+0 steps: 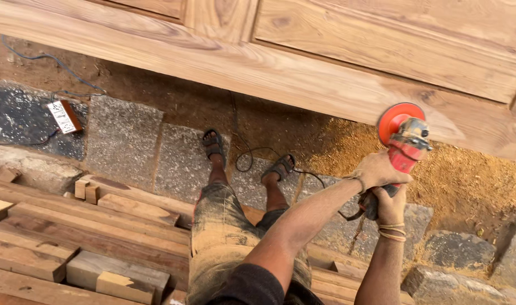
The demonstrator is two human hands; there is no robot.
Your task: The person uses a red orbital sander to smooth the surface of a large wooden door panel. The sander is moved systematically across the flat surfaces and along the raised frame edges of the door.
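1. You look down from head height at your own legs, your feet in dark sandals (pixel 215 144) on grey stone paving (pixel 122 138) in the middle of the frame.
2. A large wooden door panel (pixel 303 68) lies flat across the whole top of the frame, its lower edge running from upper left down to the right.
3. A heap of sawdust (pixel 467 181) lies just below that edge at right, spreading over the ground beside your hands.
4. Stacked timber planks and short offcut blocks (pixel 100 226) fill the lower left, beside your left leg.
5. A thin dark cable (pixel 252 158) loops over the paving between your feet and runs toward the tool at right.
6. At far left, a small reddish-brown box with a white label (pixel 64 116) lies on the ground with a wire attached.
7. You hold a red angle grinder (pixel 406 148) at centre right, its round orange disc (pixel 398 120) pointing up toward the panel's lower edge; whether it touches the wood cannot be told.
8. Your left hand (pixel 376 169) is clenched around the grinder's body, just below the disc.
9. Your right hand (pixel 390 206), with thread bands at the wrist, grasps the rear end of the grinder, directly under the left hand.
10. Both forearms reach in from the bottom centre, dusted with sawdust.
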